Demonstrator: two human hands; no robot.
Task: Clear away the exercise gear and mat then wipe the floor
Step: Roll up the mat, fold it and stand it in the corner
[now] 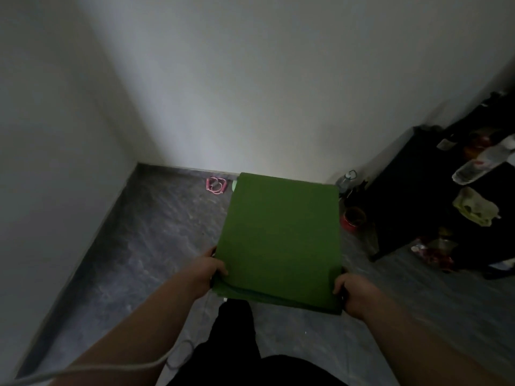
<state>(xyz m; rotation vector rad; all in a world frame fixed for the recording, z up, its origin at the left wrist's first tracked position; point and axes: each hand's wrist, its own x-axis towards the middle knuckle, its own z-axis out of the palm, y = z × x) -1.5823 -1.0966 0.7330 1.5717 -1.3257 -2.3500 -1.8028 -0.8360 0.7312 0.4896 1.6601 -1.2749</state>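
Green foam fills the middle of the view: the mat (281, 238) is folded over on itself, layers showing along its near edge, and it is held up off the grey floor (145, 246) in front of the person. The left hand (207, 270) grips the near left corner with the thumb on top and fingers curled under; the right hand (351, 291) clamps the near right corner the same way. So the step in hand looks like clearing the mat: it seems folded and lifted, but not yet put away.

The next move probably calls for carrying it to a storage spot, keeping both corners pinched so the layers do not slide apart; where that spot is cannot be told from here.

Gear is left on the floor. A pink skipping rope (215, 185) lies coiled by the far wall, just left of the mat's far edge, and a pale green item peeks out beside it, too hidden to name. To the right stands a dark cabinet (412, 201) with bottles and clutter on top, a large water bottle (347, 181) in the far corner beside it, and a red bowl (354, 217) on the floor near its base. That clutter narrows the right side, and the rope must go before any wiping. A pale cable (111, 370) trails near the left arm.
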